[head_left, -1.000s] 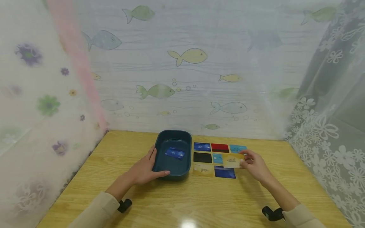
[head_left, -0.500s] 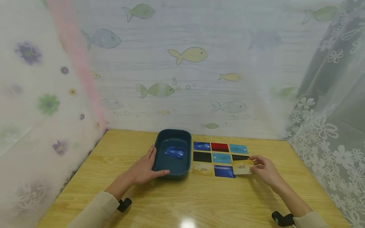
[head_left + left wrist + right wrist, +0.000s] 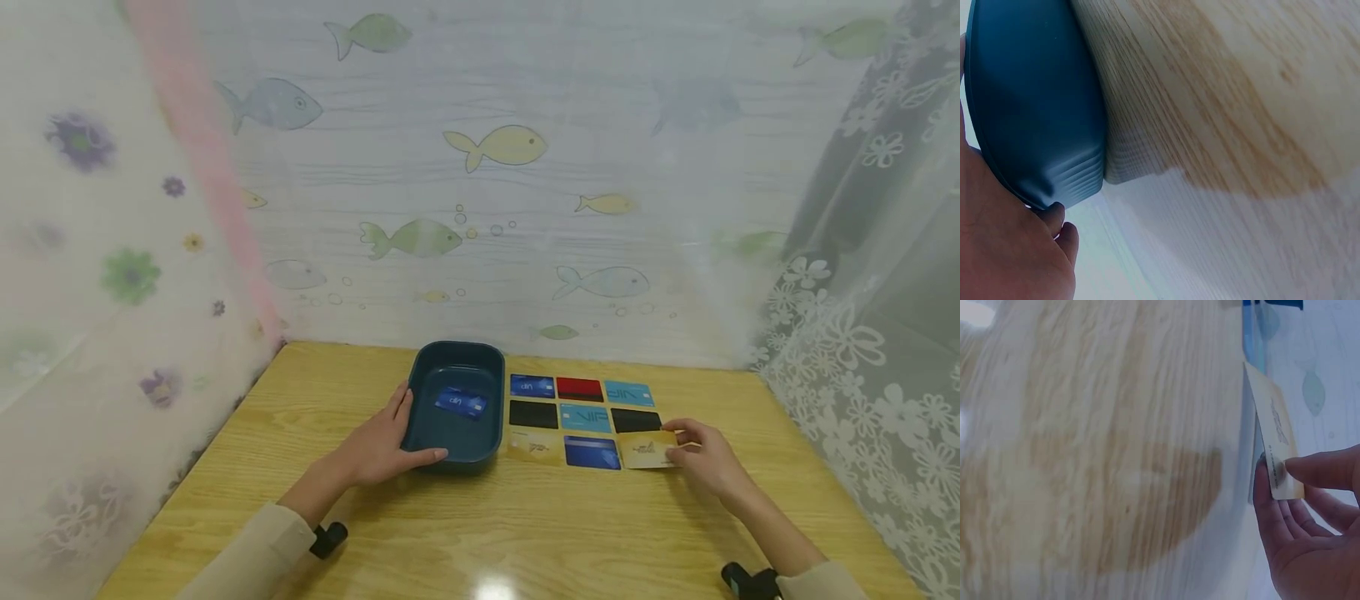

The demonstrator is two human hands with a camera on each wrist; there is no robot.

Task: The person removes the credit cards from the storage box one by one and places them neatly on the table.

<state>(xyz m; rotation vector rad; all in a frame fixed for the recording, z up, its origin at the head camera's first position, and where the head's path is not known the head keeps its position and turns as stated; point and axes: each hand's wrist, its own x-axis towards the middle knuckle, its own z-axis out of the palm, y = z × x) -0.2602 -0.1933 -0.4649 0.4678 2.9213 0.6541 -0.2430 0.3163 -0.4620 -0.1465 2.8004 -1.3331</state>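
Note:
My left hand [image 3: 378,446] rests at the left side of a dark teal tray [image 3: 416,367], fingers along its wall and thumb stretched over its near rim. In the left wrist view, the fingertips touch one end of the tray [image 3: 1038,94]. A blue VIP card [image 3: 461,402] lies inside. My right hand [image 3: 705,457] pinches the right edge of a gold card [image 3: 647,450] between thumb and fingers, just right of a dark blue card [image 3: 592,452]. The right wrist view shows this gold card [image 3: 1277,422] tilted, with the thumb on its printed face.
Several cards lie in rows beside the tray: a blue card [image 3: 532,386], red card [image 3: 579,389], light blue cards [image 3: 628,393], black cards [image 3: 532,414] and another gold card [image 3: 536,447]. The wooden table [image 3: 465,533] meets a fish-patterned curtain [image 3: 480,275] at the back.
My right hand has carried the gold card right and toward me, from over the middle row to the near row's right end, uncovering a black card and a light blue card. The left hand stays put.

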